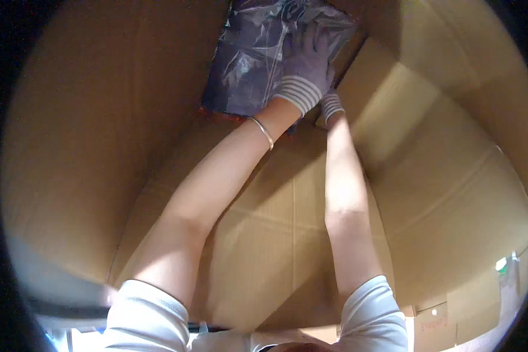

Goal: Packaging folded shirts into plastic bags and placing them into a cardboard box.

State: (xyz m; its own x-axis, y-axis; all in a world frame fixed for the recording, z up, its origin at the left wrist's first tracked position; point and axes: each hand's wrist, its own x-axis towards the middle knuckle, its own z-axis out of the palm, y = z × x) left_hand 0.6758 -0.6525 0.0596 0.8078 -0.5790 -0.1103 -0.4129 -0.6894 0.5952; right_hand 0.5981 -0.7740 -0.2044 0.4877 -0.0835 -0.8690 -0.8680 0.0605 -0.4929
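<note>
Both my arms reach deep into a large cardboard box [88, 129]. My left hand [310, 64], in a grey knit glove with a striped cuff, lies flat on a dark item wrapped in clear plastic [246, 64] at the box's far end. A thin bracelet [263, 130] sits on that wrist. Only the striped cuff of my right hand [332, 105] shows, pushed under the left hand beside the package; its fingers are hidden. The package has a reddish lower edge.
The box's brown walls rise on the left and right, with a folded flap [393, 100] at the right. The box floor [276, 234] shows a centre seam. A small cardboard piece [434, 317] and a clear plastic object [507, 270] lie outside at the lower right.
</note>
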